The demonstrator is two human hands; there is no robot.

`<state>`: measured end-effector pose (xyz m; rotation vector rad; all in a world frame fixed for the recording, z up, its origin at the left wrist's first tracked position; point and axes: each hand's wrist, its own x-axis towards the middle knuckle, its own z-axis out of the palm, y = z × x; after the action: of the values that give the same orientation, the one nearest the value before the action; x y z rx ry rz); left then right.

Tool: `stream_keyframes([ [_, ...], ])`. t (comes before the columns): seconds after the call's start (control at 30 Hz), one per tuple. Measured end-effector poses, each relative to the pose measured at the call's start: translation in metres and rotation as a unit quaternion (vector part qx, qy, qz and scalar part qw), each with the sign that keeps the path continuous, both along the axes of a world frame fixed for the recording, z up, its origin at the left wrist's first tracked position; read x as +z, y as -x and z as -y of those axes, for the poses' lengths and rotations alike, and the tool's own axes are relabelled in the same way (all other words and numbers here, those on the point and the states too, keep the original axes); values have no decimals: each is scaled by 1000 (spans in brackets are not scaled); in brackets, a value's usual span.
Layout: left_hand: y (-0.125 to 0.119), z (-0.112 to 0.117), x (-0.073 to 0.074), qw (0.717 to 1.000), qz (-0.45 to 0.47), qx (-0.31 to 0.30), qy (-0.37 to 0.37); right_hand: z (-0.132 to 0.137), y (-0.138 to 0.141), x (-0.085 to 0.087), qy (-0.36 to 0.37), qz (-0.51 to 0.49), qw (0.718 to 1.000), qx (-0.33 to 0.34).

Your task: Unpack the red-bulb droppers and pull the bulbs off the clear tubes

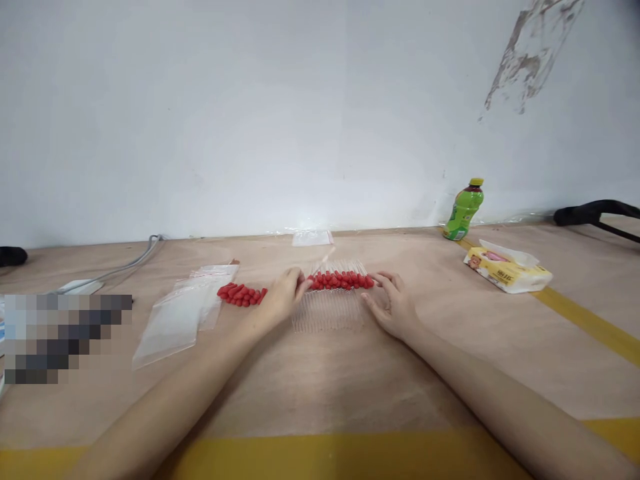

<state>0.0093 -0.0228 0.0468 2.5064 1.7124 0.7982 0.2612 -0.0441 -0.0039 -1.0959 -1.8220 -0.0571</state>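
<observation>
Fingers of left hand [283, 297] pinch the 9 o'clock end of a red-capped clear plastic tube row [341, 281]. Right hand [393, 307] rests open at 3 o'clock.

No wording showing sharply enough to read, green bottle [464, 212] at middle right of the frame wearing a label too blurred to decipher, yellow tissue pack [507, 272] beside it carrying printing likewise illegible

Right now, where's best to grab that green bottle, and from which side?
Grip the green bottle around its labelled middle, probably from the front: it stands upright close to the wall, which blocks the back, and the tissue pack lies to its right.
</observation>
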Motion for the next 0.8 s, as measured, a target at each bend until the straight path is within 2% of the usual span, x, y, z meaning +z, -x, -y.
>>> stream_keyframes([
  [0.07, 11, 19, -10, 996, 3, -84, -43, 6, 2, 4, -25, 35, 998, 36],
  [0.13, 21, 33, -23, 987, -1, -133, -87, 12, 6, 7, -40, 93, 991, 82],
  [0.23, 27, 43, -40, 973, -7, -176, -148, 19, 15, 10, -55, 169, 976, 129],
  [0.33, 24, 45, -49, 962, -5, -199, -186, 23, 25, 9, -64, 200, 966, 149],
  [0.5, 17, 46, -52, 950, 3, -226, -214, 24, 38, 5, -58, 205, 966, 144],
  [0.8, 2, 48, -43, 942, -12, -255, -216, 24, 45, 0, -68, 183, 968, 156],
])
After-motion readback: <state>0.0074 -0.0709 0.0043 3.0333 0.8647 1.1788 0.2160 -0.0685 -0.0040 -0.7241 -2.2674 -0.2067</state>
